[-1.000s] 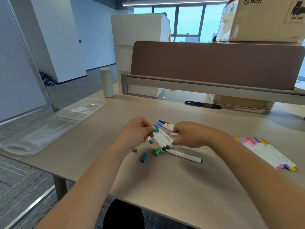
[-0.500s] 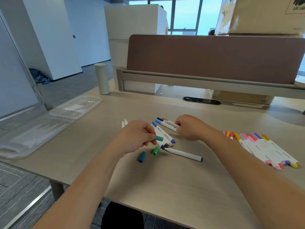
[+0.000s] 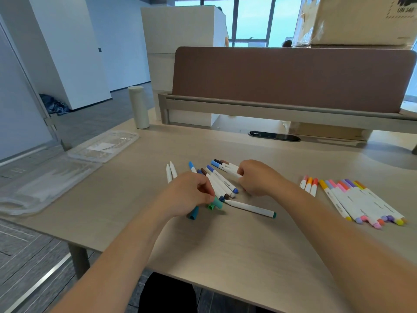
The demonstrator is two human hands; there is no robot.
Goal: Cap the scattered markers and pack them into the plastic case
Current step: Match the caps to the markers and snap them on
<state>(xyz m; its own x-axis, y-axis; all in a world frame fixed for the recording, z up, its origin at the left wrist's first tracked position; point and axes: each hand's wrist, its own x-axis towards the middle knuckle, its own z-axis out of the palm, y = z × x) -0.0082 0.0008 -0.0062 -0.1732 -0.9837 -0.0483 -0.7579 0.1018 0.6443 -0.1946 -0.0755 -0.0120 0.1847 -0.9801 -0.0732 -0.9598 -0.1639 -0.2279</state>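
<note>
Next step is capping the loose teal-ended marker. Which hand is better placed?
Left. The left hand pinches the teal cap right beside the open tip of the teal-ended marker, while the right hand is busy gripping a white marker farther back.

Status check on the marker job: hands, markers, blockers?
Left hand pinches teal cap. Right hand grips a marker in the pile. Uncapped teal marker lies just below; plastic case far left. Nothing in the way.
</note>
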